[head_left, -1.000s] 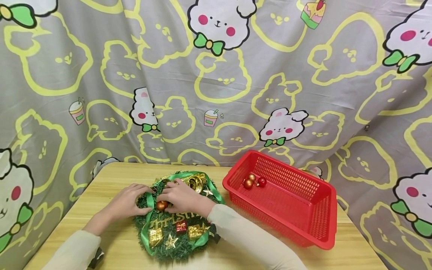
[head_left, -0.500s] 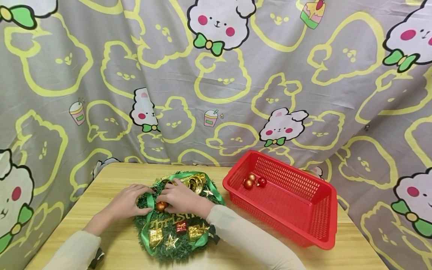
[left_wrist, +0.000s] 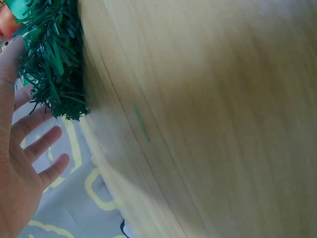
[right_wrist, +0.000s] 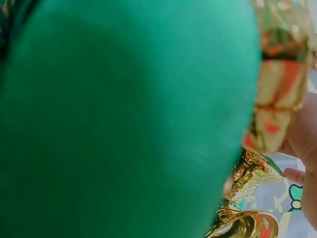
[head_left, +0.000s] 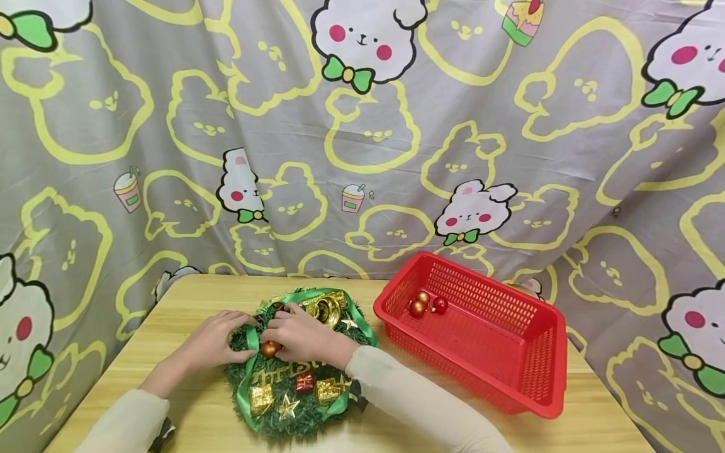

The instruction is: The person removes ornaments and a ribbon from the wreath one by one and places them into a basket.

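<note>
Nothing moved; both hands (head_left: 294, 333) on flat wreath (head_left: 294, 384), lettering upright

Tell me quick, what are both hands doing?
Left hand: open, fingers spread, resting on the wreath.
Right hand: on the wreath beside the orange ball; grip cannot be told.

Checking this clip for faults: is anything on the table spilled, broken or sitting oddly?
Nothing stands out. The wreath lies flat on the table under both hands, and the red basket sits upright holding three baubles.
</note>
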Demonstrator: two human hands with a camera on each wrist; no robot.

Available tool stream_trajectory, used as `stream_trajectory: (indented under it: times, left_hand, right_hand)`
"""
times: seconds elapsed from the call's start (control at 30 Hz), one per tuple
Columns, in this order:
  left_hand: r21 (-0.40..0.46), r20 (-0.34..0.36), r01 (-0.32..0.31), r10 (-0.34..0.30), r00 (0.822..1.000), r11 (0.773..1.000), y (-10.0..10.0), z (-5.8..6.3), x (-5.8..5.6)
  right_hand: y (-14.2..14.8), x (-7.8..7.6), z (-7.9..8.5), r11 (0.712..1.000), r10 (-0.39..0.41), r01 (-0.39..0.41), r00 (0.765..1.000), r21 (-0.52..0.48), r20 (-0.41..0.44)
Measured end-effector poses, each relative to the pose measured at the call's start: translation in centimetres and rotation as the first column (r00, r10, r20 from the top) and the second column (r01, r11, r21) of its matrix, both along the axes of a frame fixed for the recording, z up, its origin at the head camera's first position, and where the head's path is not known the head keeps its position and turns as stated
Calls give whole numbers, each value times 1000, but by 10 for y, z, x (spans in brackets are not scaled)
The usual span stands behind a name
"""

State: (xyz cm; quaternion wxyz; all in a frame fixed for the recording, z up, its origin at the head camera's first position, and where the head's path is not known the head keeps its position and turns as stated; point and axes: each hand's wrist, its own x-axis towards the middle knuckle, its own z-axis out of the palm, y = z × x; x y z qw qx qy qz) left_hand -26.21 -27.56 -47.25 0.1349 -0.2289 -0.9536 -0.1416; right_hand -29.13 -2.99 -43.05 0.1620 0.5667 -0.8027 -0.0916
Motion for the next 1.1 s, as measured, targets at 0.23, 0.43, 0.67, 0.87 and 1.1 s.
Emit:
stream_trajectory:
  times: [0.23,0.43,0.67,0.87,1.1]
  left_hand:
    - [9,3,-3,3,1000,1000,0,0,1]
    - [-1,-40,3,-3,999,1000,0,-4,3]
    - [-21,-81,-5,3,997,1000,1,-5,4]
    - [-35,-106,-2,-2,994,999,2,-5,6]
    - [-49,-132,6,-13,991,999,3,-5,6]
  right_hand:
    - [0,1,-1,1000,-2,2,1000,-5,2]
    - [3,3,1,1000,-5,5,1000,-1,-8]
    - [5,3,2,1000,-9,9,1000,-3,5]
    - [7,2,3,1000,-9,9,1000,1,-14]
    - [7,2,4,1000,6,-5,999,11,-39]
